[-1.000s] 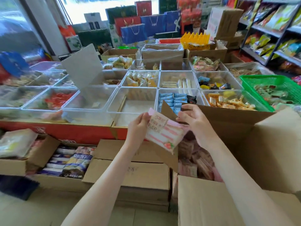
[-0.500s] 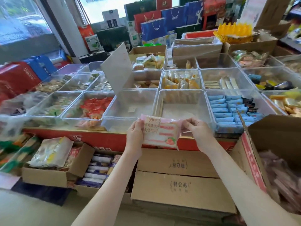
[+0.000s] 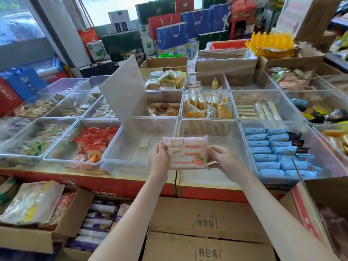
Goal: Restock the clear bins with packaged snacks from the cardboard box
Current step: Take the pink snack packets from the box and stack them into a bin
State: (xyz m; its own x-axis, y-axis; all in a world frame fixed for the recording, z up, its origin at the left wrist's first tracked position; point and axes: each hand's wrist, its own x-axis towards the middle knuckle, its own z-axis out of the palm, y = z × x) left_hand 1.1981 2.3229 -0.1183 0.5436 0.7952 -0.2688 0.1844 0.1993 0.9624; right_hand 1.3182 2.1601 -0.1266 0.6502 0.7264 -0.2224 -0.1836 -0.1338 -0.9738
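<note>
A pink-and-white packaged snack (image 3: 188, 153) with a strawberry picture is held level between both hands, over the front rims of two clear bins. My left hand (image 3: 159, 157) grips its left edge and my right hand (image 3: 224, 160) pinches its right edge. The clear bin (image 3: 130, 147) to the left below it holds only a small label, and its white lid (image 3: 123, 91) stands tilted open. Nothing shows inside the clear bin (image 3: 209, 129) to the right. The open cardboard box (image 3: 308, 208) with pink packs sits at the lower right edge.
Other bins hold red packs (image 3: 94, 142), blue packs (image 3: 273, 151) and yellow cakes (image 3: 205, 107). Flat sealed cartons (image 3: 207, 223) lie below my arms, and open cartons of snacks (image 3: 37, 213) sit lower left. Gift bags and boxes crowd the back.
My hands have carried the pack from the cardboard box leftward and forward to the bins, and turned it level. The view has swung left, leaving the box at the right edge.
</note>
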